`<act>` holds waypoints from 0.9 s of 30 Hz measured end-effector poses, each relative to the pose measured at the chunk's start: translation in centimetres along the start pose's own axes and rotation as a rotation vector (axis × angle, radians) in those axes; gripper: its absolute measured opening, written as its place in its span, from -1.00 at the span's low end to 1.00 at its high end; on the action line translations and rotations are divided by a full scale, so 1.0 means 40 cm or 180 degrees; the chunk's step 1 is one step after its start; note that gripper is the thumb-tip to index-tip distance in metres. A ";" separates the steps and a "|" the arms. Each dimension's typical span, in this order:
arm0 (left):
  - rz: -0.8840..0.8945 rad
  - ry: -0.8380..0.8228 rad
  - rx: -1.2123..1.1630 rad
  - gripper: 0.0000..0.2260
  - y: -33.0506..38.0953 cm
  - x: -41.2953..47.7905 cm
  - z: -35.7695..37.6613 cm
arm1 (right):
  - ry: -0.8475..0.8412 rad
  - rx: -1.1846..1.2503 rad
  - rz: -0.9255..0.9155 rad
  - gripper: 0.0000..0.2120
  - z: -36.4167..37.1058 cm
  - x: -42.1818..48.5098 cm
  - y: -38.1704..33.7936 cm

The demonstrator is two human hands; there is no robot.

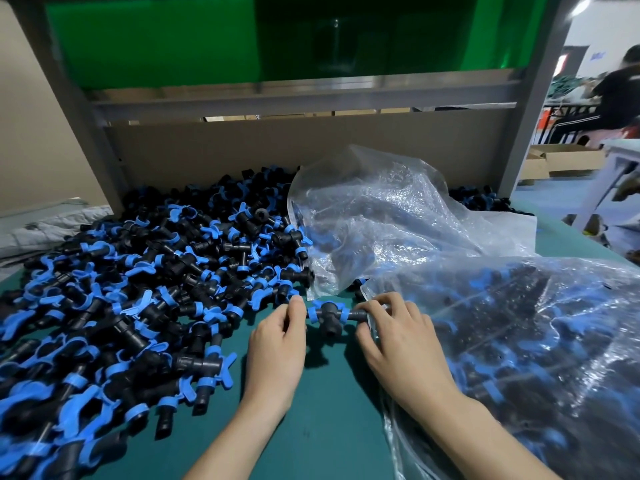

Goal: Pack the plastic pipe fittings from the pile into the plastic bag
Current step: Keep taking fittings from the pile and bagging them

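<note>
A big pile of black pipe fittings with blue rings and clips (138, 289) covers the left half of the green table. One black tee fitting with blue rings (330, 317) lies across the gap between my hands. My left hand (277, 348) pinches its left end with curled fingertips. My right hand (398, 341) pinches its right end, right at the mouth of a clear plastic bag (536, 358) that holds several fittings. A second clear bag (381, 220) lies crumpled behind, partly over the pile.
A cardboard sheet (294, 150) and a grey metal frame (304, 98) with a green panel wall off the table's back. The bare green table top (329, 410) shows between my forearms. At the far right a person sits by cardboard boxes (568, 161).
</note>
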State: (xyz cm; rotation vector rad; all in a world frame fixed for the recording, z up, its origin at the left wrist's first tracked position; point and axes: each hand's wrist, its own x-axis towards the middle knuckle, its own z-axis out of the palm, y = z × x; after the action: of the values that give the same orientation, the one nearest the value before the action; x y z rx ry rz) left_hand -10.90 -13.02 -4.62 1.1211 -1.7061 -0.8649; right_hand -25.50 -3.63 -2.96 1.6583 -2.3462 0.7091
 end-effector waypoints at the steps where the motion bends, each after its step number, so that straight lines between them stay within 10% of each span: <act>1: -0.0019 -0.0017 -0.0006 -0.56 -0.001 -0.001 -0.001 | 0.0008 -0.0014 -0.0004 -0.76 0.001 0.000 0.000; 11: 0.0123 -0.0242 -0.0468 -0.84 0.022 -0.011 -0.006 | 0.0029 0.0010 -0.0036 -0.78 0.003 -0.001 0.004; 27: 0.0004 -0.0432 -0.0658 -0.75 0.021 -0.016 -0.001 | 0.0106 0.0002 -0.0088 -0.83 0.009 0.000 0.010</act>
State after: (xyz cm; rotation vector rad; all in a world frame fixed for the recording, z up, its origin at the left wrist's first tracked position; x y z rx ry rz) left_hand -11.01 -12.14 -4.06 0.9404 -1.6818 -1.1112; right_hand -25.84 -3.70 -3.38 1.6627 -2.2961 0.7268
